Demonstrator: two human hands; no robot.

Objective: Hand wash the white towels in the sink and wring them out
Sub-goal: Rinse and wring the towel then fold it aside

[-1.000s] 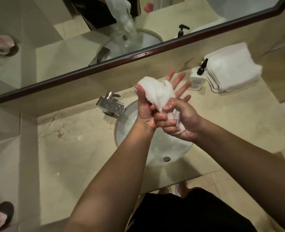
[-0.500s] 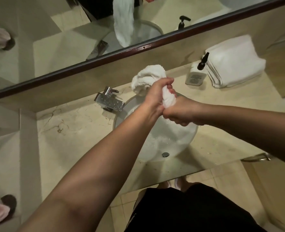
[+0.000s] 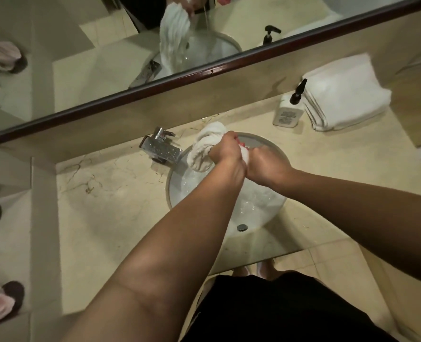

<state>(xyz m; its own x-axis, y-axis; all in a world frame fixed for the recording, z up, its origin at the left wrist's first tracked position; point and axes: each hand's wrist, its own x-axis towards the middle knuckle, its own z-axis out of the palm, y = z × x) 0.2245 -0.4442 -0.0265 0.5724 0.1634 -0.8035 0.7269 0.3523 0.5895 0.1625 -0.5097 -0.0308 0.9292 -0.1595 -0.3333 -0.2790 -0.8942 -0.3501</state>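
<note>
Both hands are together over the round white sink (image 3: 177, 188), at its far half; the left hand (image 3: 225, 151) has its fingers curled tight around a wet white towel (image 3: 205, 146), and the right hand (image 3: 266, 166) is closed around the other end of the same towel, touching the left hand. Only a small piece of the towel shows between the two fists; the bigger part bulges out in twisted folds to the left of the left hand, over the sink's far-left rim and just beside the tap (image 3: 161, 149). The towel is held in the air above the water and not lying in the bowl; the sink holds some water, with ripples on it, and the overflow hole (image 3: 242, 227) is seen on its near wall.

The sink is set into a beige marble worktop (image 3: 105, 206); the chrome tap stands at the sink's far-left side. On the far right of the worktop a white soap bottle with a black pump (image 3: 288, 111) stands upright, and just beside it, on its right, lies a pile of folded white towels (image 3: 345, 99). Behind the worktop a mirror with a dark wood frame (image 3: 204, 72) shows the twisted towel and the sink again; the person wears dark clothes (image 3: 278, 309), seen at the bottom.
</note>
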